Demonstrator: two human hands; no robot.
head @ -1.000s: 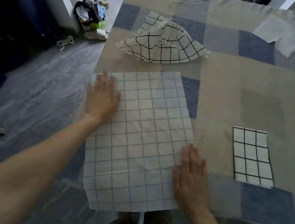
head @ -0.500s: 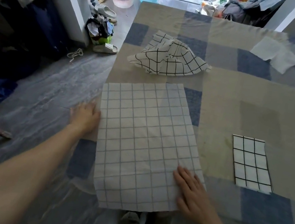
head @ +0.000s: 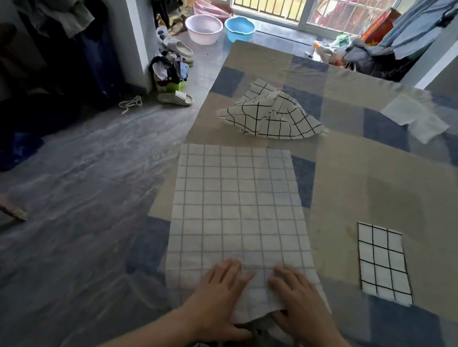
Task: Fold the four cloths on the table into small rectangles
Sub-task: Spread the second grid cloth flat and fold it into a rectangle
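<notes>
Cloths are lying across the worktop (head: 343, 175): a fine-grid cloth (head: 234, 205) is spreading flat at lower centre, a crumpled bold-grid cloth (head: 271, 116) is sitting above it, a folded rectangle (head: 383, 261) is resting at right, and a pale cloth (head: 415, 119) is lying at upper right. The left hand (head: 218, 294) and the right hand (head: 300, 302) are gripping the fine-grid cloth's near edge, fingers on top, thumbs seemingly tucked beneath. The first fold of this cloth appears to be starting; the next move likely calls for carrying that edge up to meet the far edge squarely. The near corners are hanging off the worktop's edge and are hard to make out.
</notes>
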